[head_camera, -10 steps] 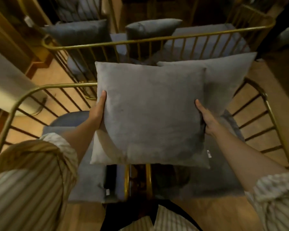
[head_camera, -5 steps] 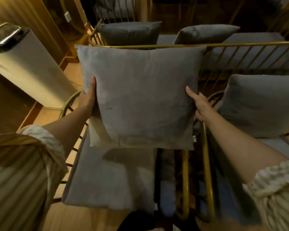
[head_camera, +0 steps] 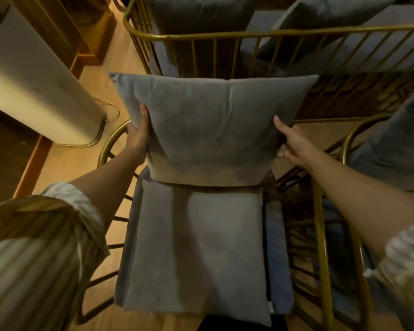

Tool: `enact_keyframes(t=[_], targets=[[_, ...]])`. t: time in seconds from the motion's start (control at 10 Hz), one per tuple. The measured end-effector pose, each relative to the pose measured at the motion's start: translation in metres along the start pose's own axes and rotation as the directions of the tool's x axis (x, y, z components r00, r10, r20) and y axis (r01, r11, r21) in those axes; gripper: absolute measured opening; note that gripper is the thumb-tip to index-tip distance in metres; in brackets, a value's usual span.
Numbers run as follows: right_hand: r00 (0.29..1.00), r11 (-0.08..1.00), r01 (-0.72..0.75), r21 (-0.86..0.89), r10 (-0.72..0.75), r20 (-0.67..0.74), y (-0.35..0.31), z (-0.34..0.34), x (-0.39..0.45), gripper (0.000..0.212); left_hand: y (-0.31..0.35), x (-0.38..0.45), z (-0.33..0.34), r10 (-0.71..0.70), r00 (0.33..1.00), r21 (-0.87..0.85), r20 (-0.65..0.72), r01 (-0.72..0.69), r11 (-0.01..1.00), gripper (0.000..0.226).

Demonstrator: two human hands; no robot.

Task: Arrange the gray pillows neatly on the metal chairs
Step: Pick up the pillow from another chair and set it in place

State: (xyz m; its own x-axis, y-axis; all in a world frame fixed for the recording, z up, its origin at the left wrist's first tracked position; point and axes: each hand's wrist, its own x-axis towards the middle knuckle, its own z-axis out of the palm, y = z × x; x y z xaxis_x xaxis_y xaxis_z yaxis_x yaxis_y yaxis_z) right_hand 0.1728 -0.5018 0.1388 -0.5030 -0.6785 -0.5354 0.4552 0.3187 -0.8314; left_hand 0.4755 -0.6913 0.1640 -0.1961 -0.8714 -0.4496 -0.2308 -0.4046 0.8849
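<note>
A gray square pillow (head_camera: 213, 130) stands upright at the back of the gold metal chair (head_camera: 110, 142) below me, its lower edge resting on the chair's gray seat cushion (head_camera: 196, 252). My left hand (head_camera: 139, 137) grips the pillow's left edge. My right hand (head_camera: 289, 142) presses flat against its right edge with fingers spread. Another gray pillow (head_camera: 392, 144) leans in the neighbouring chair on the right.
A long gold metal bench (head_camera: 249, 34) with dark gray pillows (head_camera: 201, 13) stands just beyond. A tall white appliance (head_camera: 34, 84) with a cord sits on the wooden floor at left. The right chair's gold frame (head_camera: 320, 235) runs close beside the seat.
The pillow has gone down from mid-air onto the seat, against the chair's back. My view has tilted to centre on this chair, and my right hand's fingers have loosened.
</note>
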Motion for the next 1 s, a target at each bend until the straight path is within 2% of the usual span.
enact_keyframes(t=[0.1, 0.2, 0.3, 0.4, 0.6, 0.7, 0.8, 0.9, 1.0], targets=[[0.996, 0.996, -0.087, -0.027, 0.088, 0.014, 0.025, -0.002, 0.009, 0.126, -0.020, 0.022, -0.003, -0.010, 1.000, -0.008, 0.019, 0.010, 1.000, 0.111], [0.987, 0.980, -0.159, -0.123, 0.158, -0.019, 0.049, 0.004, 0.013, 0.133, -0.033, 0.033, -0.006, -0.085, 0.995, -0.023, -0.044, 0.084, 0.996, 0.111], [0.985, 0.978, -0.159, -0.132, 0.149, -0.084, 0.050, 0.016, 0.018, 0.117, -0.041, 0.038, -0.010, -0.174, 0.981, -0.022, -0.087, 0.172, 0.985, 0.118], [0.976, 0.962, -0.177, -0.207, 0.145, -0.161, 0.044, 0.018, 0.020, 0.091, -0.034, 0.047, -0.010, -0.186, 0.977, 0.033, -0.103, 0.190, 0.981, 0.105], [0.976, 0.923, -0.163, -0.349, 0.100, -0.192, 0.035, 0.021, 0.020, 0.080, -0.017, 0.048, -0.002, -0.201, 0.963, 0.169, -0.181, 0.232, 0.958, 0.091], [0.966, 0.884, -0.226, -0.409, 0.149, -0.211, 0.035, 0.027, 0.014, 0.082, -0.015, 0.037, -0.001, -0.289, 0.950, 0.120, -0.123, 0.303, 0.945, 0.090], [0.958, 0.895, -0.254, -0.367, 0.182, -0.221, 0.034, 0.034, -0.001, 0.083, -0.018, 0.019, -0.006, -0.277, 0.958, 0.113, -0.076, 0.284, 0.952, 0.090], [0.968, 0.874, -0.224, -0.431, 0.150, -0.199, 0.041, 0.032, -0.016, 0.076, -0.036, -0.010, -0.011, -0.241, 0.970, 0.223, 0.018, 0.231, 0.947, 0.086], [0.971, 0.798, -0.237, -0.554, 0.213, -0.107, 0.044, 0.024, -0.043, 0.068, -0.050, -0.048, -0.004, -0.204, 0.978, 0.428, 0.046, 0.165, 0.889, 0.090]])
